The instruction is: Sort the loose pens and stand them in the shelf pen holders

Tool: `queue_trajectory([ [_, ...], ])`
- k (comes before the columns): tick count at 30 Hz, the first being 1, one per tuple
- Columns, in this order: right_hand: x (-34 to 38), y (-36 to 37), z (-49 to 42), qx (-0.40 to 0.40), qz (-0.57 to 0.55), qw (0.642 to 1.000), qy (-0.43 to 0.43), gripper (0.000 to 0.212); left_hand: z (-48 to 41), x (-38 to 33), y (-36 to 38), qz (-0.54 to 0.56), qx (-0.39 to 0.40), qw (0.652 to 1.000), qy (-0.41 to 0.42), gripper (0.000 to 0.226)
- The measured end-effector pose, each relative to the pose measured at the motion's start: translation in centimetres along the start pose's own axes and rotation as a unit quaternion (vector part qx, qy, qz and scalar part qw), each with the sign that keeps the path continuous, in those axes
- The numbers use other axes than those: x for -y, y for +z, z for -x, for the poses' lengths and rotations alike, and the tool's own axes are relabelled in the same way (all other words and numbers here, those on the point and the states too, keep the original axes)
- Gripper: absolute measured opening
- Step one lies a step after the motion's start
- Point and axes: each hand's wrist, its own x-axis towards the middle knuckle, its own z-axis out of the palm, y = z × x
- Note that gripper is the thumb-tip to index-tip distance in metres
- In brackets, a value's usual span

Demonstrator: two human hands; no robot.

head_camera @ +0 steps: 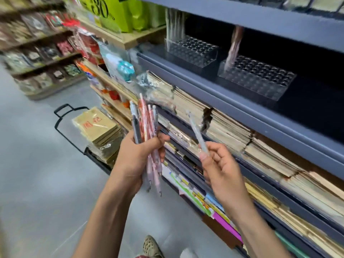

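The left hand (pixel 137 157) is curled round a fanned bundle of slim pink, red and grey plastic pens (pixel 147 125), which look light, stiff and smooth enough to slide out of a loose fist. The right hand (pixel 221 164) pinches one pale bluish-white pen (pixel 197 135) by its lower end. A mid-barrel grip would probably steer it better into the clear many-holed plastic pen holders (pixel 258 79) on the grey metal shelf (pixel 242 116), well apart from both hands.
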Motion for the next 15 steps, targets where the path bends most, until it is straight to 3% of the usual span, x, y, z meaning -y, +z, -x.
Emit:
queue_trajectory([
  [3, -0.4, 4.3, -3.4, -0.036, 0.093, 0.995, -0.018, 0.019, -3.5, -1.7, -3.7, 0.005, 0.011, 1.0, -0.003, 0.013],
  [9, 1.3, 8.7, -9.0, -0.097, 0.012, 0.995, -0.015, 0.021, -10.1, -3.5, -8.0, 0.042, 0.048, 0.998, -0.006, 0.032],
  [15, 3.3, 9.1, -16.1, -0.14, 0.045, 0.987, -0.061, 0.011, -17.6, -3.7, -8.7, 0.063, 0.083, 0.994, -0.018, 0.035],
])
